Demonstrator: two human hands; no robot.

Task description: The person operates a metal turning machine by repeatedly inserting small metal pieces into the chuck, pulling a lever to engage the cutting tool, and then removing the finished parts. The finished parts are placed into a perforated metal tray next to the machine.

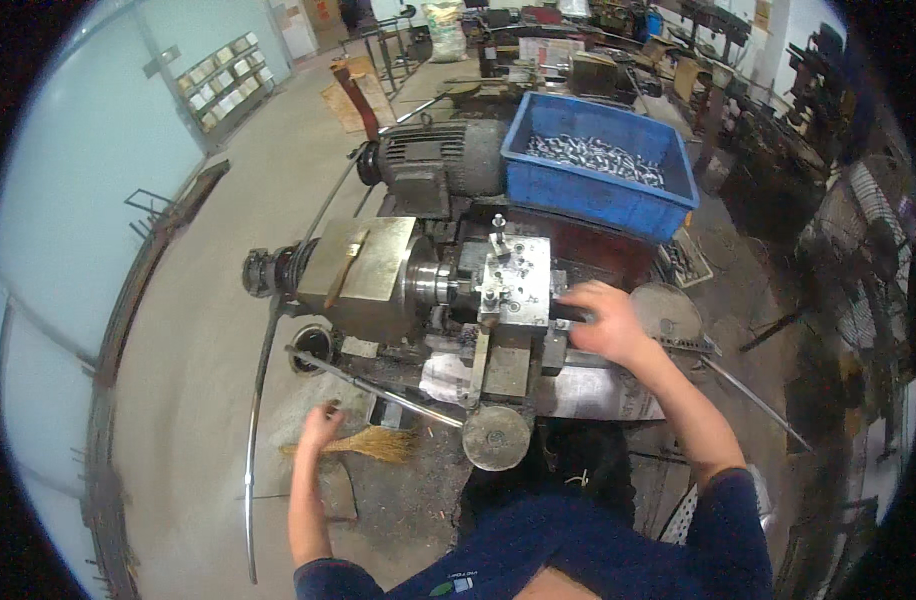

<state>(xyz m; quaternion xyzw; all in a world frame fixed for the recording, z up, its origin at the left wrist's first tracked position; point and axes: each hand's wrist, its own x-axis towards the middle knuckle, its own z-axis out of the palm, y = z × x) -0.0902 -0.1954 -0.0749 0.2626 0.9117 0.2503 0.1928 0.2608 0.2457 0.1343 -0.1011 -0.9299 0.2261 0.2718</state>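
Note:
A small lathe stands before me, its spindle chuck [433,284] facing a bright metal tool block [518,282] on a slide. My right hand [610,322] is closed around a dark handle [570,312] at the block's right side. My left hand [321,426] hangs low at the left, fingers curled. Something small and dark shows at its fingertips, too small to name. Above that hand a long metal lever [378,390] slants from a round disc handwheel [496,438], apart from the fingers. A straw brush [373,444] lies beyond and beside the left wrist.
A blue crate [598,200] holding many small shiny metal parts stands behind the tool block. To its left sits an electric motor [443,155]. A wooden-handled tool [346,268] lies on the headstock cover [378,245]. A round dark container [313,343] stands left of the bed.

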